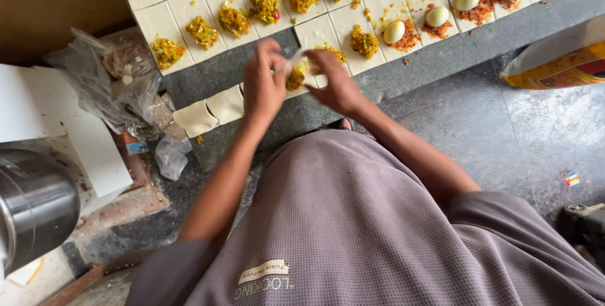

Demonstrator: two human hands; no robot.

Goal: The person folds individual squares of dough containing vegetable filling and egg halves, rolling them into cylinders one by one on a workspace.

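A steel pot (34,208) sits far left, plastic bags (120,82) above it. Two folded pastries (211,112) lie on the dark surface (441,60). The left hand (263,85) and right hand (337,82) pinch one filled pastry square (296,74) between them, each grip narrow on it. Egg-topped squares (435,19) lie right.

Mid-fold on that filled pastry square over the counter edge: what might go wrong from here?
1. The filled pastry square is pinched between the left hand and right hand at the counter edge; filling could spill out.
2. The folded pastries lie near the edge and might get knocked off.
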